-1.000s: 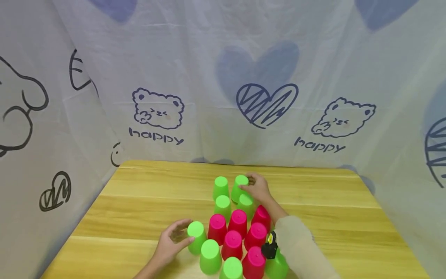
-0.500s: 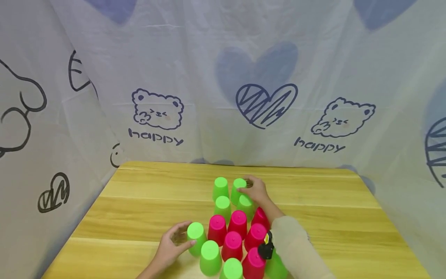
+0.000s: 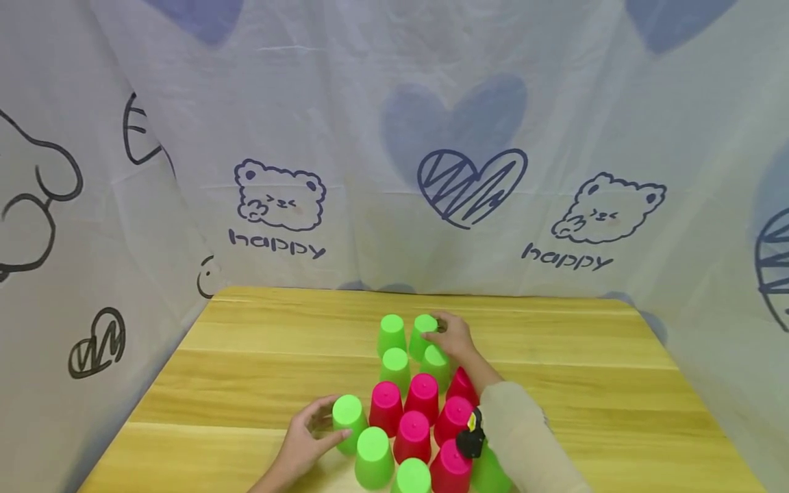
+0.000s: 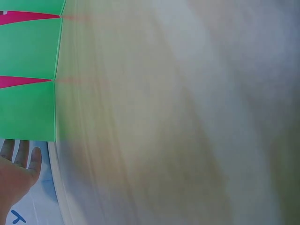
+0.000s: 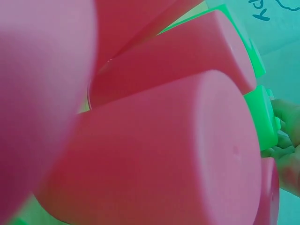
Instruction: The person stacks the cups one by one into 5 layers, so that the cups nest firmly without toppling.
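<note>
Upside-down plastic cups, green and red, stand close together on a wooden table [image 3: 246,383]. My left hand [image 3: 301,439] holds the side of a green cup [image 3: 349,426] at the group's left edge, thumb in front and fingers behind. In the left wrist view, that hand [image 4: 18,178] shows at the lower left beside green cups [image 4: 28,110]. Farther back, my right hand [image 3: 455,338] grips the back right green cup [image 3: 422,337] between thumb and fingers. Red cups [image 5: 154,154] fill most of the right wrist view, partly hiding the right hand [image 5: 288,136].
Several red cups [image 3: 412,438] stand in the middle of the group. More green cups stand at the front [image 3: 374,459] and back left [image 3: 392,335]. The right sleeve [image 3: 524,431] passes over the right-hand cups. A printed cloth [image 3: 370,137] hangs behind the table.
My right hand has come down slightly with the back right green cup, which sits a little lower and nearer its left neighbour. My left hand keeps its place at its cup.
</note>
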The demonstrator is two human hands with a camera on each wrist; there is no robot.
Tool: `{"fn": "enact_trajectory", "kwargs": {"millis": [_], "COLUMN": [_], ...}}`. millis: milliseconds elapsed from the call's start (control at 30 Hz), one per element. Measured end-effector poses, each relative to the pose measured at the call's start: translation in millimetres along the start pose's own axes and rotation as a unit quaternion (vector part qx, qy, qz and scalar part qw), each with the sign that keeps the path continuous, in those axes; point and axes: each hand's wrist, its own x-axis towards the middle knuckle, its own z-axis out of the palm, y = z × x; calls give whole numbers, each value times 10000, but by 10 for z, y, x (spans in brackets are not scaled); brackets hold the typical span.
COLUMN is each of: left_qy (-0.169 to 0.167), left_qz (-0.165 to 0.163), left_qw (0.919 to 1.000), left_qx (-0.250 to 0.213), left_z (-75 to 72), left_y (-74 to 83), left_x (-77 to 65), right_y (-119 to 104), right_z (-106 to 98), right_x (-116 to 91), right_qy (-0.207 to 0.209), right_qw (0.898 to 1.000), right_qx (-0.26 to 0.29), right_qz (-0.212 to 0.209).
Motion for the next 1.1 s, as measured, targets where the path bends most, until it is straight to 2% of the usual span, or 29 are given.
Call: {"fn": "enact_trajectory", "kwargs": {"millis": [167,433,800,1000,1100], "left_qy": [-6,62,412,414,408], "left_qz": [-9,-220,-34,-82,47], "left_qw": [10000,9994,9982,9980,9983], "left_qx": [71,277,430,477,402], "left_z": [10,-5,-53,-96,-109], "left_y": [18,47,61,102,134], "left_x": [-4,-10,22,76,105], "right_y": [1,-7,63,109,117], "right_z": [-45,-142,-293,-370,-406], "right_x": [-28,-118,-224,-289,-330], "right_qy": [-64,51,-263,-584,-800], "right_qw": [9999,9993,9973,9959,9946], "right_qx": [105,318,510,389,307], "right_qz": [65,-163,-459,-565,-586]}}
